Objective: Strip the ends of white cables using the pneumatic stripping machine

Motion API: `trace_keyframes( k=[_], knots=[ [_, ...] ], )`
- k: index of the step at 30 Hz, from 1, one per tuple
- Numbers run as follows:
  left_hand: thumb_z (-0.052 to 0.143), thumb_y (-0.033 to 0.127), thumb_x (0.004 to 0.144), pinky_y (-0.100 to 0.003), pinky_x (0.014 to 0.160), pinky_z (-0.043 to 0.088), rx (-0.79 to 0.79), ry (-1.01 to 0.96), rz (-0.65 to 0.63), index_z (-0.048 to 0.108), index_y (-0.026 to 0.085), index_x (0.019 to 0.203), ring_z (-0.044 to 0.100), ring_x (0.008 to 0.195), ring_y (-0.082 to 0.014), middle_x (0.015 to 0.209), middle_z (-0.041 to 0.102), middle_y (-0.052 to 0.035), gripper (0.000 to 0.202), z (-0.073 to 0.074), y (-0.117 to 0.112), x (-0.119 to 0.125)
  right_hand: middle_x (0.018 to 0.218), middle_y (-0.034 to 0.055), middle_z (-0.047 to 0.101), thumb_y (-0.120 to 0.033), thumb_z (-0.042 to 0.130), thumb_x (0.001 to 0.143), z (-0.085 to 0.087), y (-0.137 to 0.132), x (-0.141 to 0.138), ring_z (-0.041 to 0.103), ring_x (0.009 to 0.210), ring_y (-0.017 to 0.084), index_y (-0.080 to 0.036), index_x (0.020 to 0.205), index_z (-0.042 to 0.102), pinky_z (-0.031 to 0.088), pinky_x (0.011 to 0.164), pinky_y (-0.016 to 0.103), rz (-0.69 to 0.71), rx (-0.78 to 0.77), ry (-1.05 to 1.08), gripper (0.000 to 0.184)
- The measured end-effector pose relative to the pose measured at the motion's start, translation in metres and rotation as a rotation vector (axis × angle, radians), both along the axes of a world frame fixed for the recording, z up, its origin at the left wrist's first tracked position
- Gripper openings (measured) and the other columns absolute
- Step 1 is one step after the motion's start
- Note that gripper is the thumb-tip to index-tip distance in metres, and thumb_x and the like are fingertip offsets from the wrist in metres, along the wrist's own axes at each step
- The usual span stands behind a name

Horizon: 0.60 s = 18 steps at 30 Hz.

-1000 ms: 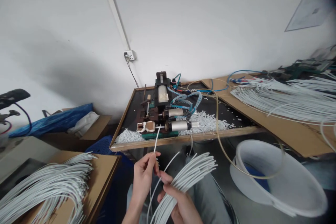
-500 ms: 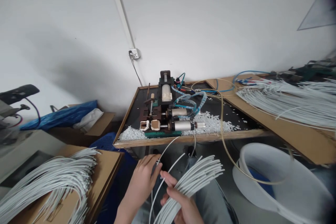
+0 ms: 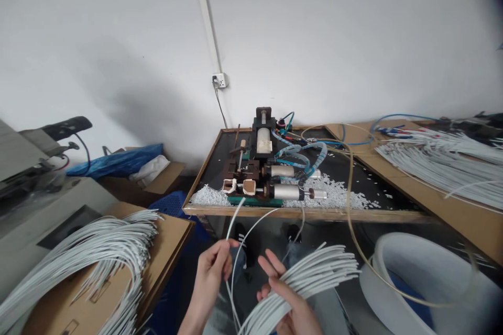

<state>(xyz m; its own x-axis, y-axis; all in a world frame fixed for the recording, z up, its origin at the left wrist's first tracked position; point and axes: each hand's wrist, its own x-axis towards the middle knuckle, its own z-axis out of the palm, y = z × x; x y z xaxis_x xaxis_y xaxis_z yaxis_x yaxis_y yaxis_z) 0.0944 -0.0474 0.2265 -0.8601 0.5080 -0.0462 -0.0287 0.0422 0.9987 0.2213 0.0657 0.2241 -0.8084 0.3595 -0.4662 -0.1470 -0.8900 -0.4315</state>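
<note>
My left hand (image 3: 214,264) pinches a single white cable (image 3: 234,217) between thumb and fingers; its free end points up toward the front of a small pneumatic machine (image 3: 257,178). In my right hand (image 3: 288,303) lies a thick bundle of white cables (image 3: 320,272), thumb across it and a couple of fingers stretched out. Another loose cable (image 3: 250,230) arcs between the two hands, its tip near the table edge. The machine has silver cylinders, two pale-rimmed jaws at its front left, and blue tubes.
Short white scraps (image 3: 334,191) cover parts of the wood-edged table (image 3: 373,214). More cables lie on cardboard at right (image 3: 444,167) and on a box at left (image 3: 98,241). A white tub (image 3: 377,282) stands below right, with a yellowish hose (image 3: 349,193) looping over it.
The view has swung left, shifting the scene rightward. My left hand now pinches one cable and holds its end up close to the machine. The bundle stays in my right hand.
</note>
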Motion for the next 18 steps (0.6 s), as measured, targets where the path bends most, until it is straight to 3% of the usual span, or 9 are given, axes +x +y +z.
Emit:
trace_keyframes(
  k=[3, 6, 11, 18],
  knots=[
    [0.059, 0.048, 0.087, -0.02, 0.048, 0.035, 0.078, -0.006, 0.111, 0.07, 0.012, 0.1, 0.043, 0.047, -0.0086, 0.051, 0.046, 0.0051, 0.04, 0.006, 0.018, -0.008, 0.096, 0.0008, 0.074, -0.029, 0.089, 0.056, 0.01, 0.002, 0.002, 0.059, 0.059, 0.01, -0.032, 0.097, 0.076, 0.052, 0.066, 0.026, -0.022, 0.026, -0.012, 0.043],
    [0.061, 0.048, 0.085, -0.02, 0.046, 0.034, 0.115, -0.005, 0.142, 0.071, 0.012, 0.098, 0.04, 0.044, -0.0084, 0.048, 0.045, 0.006, 0.039, 0.009, 0.039, -0.014, 0.083, -0.0015, 0.071, -0.029, 0.09, 0.054, 0.019, 0.004, 0.004, 0.057, 0.057, 0.009, -0.033, 0.093, 0.077, 0.052, 0.067, 0.026, -0.052, 0.061, 0.04, 0.041],
    [0.064, 0.046, 0.084, -0.019, 0.043, 0.025, 0.179, 0.028, 0.194, 0.072, 0.013, 0.093, 0.031, 0.043, -0.0064, 0.047, 0.038, 0.0082, 0.035, 0.01, 0.061, -0.029, 0.077, -0.0017, 0.068, -0.03, 0.091, 0.053, 0.03, 0.012, 0.003, 0.056, 0.056, 0.009, -0.03, 0.092, 0.078, 0.052, 0.067, 0.025, -0.104, 0.135, 0.088, 0.041],
    [0.064, 0.047, 0.084, -0.021, 0.048, 0.031, 0.218, 0.02, 0.197, 0.073, 0.013, 0.092, 0.035, 0.043, -0.0077, 0.045, 0.04, 0.0084, 0.037, 0.007, 0.076, -0.039, 0.077, -0.0028, 0.067, -0.033, 0.091, 0.053, 0.029, 0.016, 0.001, 0.056, 0.056, 0.008, -0.032, 0.091, 0.078, 0.051, 0.071, 0.028, -0.086, 0.183, 0.095, 0.04]
  ],
)
